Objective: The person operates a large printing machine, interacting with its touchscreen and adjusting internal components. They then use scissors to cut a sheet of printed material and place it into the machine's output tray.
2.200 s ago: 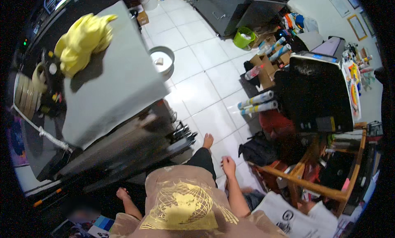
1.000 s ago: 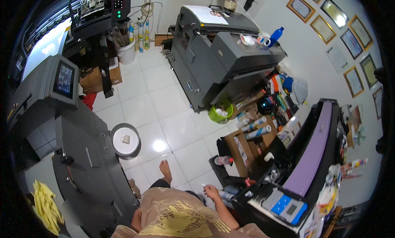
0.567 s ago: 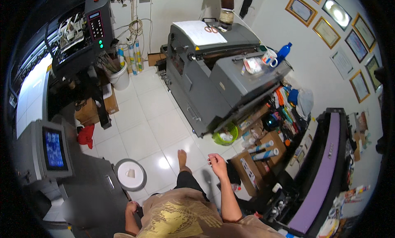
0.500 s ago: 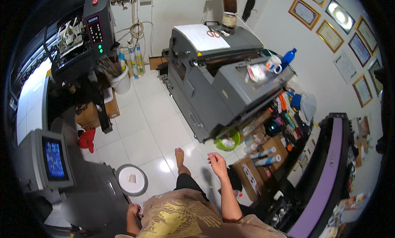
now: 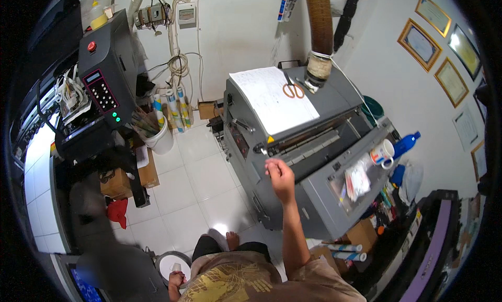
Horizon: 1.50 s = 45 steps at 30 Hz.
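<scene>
Head view shows left hand (image 5: pixel 177 279) and right hand (image 5: pixel 281 178) curled, contents unclear, an illegibly marked sheet (image 5: pixel 267 101) ahead.

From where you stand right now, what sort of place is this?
Probably a small printing workshop: there's a large grey machine under a ribbed brown duct, another machine with a button panel, and upright rolls beside a white bucket.

Right hand (image 5: pixel 282 181) now closer to the grey machine (image 5: pixel 334 95), left hand (image 5: pixel 177 278) now overlapping the round tub (image 5: pixel 166 263).
</scene>
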Tool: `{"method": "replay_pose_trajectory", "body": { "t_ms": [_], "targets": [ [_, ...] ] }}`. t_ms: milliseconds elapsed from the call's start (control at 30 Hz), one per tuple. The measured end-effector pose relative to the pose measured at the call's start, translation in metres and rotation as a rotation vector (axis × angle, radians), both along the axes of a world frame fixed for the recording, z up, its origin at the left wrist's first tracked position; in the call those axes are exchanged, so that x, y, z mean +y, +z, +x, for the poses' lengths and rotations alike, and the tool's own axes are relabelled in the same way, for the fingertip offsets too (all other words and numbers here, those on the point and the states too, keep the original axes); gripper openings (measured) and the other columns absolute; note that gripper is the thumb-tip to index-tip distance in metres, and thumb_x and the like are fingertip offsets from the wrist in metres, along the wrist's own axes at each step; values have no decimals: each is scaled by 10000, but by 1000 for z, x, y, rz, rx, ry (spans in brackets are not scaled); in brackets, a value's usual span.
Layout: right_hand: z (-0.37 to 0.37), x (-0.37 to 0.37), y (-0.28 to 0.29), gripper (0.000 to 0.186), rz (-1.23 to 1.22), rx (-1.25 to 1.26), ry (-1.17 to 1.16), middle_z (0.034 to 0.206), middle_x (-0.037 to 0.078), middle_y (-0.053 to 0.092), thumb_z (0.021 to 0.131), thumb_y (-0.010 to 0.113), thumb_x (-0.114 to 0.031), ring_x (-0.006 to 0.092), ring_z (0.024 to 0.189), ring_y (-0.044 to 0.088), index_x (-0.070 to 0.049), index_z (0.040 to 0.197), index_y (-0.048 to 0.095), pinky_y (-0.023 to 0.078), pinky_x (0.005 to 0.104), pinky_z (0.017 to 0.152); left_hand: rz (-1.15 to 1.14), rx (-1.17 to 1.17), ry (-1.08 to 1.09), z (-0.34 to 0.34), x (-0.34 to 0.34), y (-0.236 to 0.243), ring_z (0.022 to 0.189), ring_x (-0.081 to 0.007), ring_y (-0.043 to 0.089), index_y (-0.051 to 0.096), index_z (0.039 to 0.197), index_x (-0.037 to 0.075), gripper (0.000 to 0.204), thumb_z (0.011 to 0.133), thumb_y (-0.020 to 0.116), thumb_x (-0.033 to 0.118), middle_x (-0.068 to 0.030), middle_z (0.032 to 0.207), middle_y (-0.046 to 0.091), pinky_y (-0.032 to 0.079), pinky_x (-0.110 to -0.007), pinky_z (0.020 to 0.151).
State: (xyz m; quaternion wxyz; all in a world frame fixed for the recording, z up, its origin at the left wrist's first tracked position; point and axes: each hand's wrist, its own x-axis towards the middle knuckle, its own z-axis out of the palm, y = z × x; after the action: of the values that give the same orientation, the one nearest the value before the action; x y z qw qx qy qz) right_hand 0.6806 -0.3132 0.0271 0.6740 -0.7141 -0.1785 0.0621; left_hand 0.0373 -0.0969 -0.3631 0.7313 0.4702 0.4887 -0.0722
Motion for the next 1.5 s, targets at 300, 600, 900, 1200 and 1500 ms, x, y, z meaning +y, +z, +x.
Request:
{"method": "replay_pose_trajectory", "body": {
  "t_ms": [300, 600, 900, 1200, 1500],
  "targets": [
    [224, 81, 38, 282, -427, -521, -394, 914, 192, 677, 954, 647, -214, 293, 777, 663, 7, 1115, 715, 525, 399, 733, 951, -163, -898, 100, 68, -37, 715, -266, 698, 715, 826, 56, 62, 819, 697, 114, -151, 806, 708, 561, -423, 665],
    [434, 83, 37, 587, -1180, -214, -284, 1094, 203, 738, 789, 743, -435, 355, 1039, 713, -64, 1241, 689, 548, 426, 896, 589, 205, -295, 249, 194, -63, 642, -200, 619, 688, 779, 102, 141, 869, 643, 202, -65, 694, 622, 503, -412, 549],
    [468, 69, 23, 650, -1209, -233, -150, 1067, 190, 740, 756, 788, -486, 349, 973, 718, -13, 1185, 665, 548, 411, 862, 165, 71, 528, 326, 264, 21, 736, -159, 640, 600, 1022, 134, 161, 876, 637, 188, 12, 796, 627, 463, -361, 587],
    [409, 85, 48, 345, 46, 109, -76, 927, 92, 628, 1009, 632, -219, 206, 721, 690, -25, 1267, 510, 578, 302, 624, 85, 287, 373, 256, 163, -23, 695, -217, 681, 667, 843, 69, 127, 866, 646, 192, -80, 746, 671, 507, -409, 565],
    [283, 172, 90, 673, 481, 151, 723, 956, 127, 662, 874, 807, -421, 310, 925, 682, -22, 1317, 492, 551, 409, 854, 137, 217, 555, 253, 25, 29, 792, -199, 686, 640, 1129, 43, 291, 956, 621, 276, -72, 891, 704, 526, -417, 668]
  ]
}}
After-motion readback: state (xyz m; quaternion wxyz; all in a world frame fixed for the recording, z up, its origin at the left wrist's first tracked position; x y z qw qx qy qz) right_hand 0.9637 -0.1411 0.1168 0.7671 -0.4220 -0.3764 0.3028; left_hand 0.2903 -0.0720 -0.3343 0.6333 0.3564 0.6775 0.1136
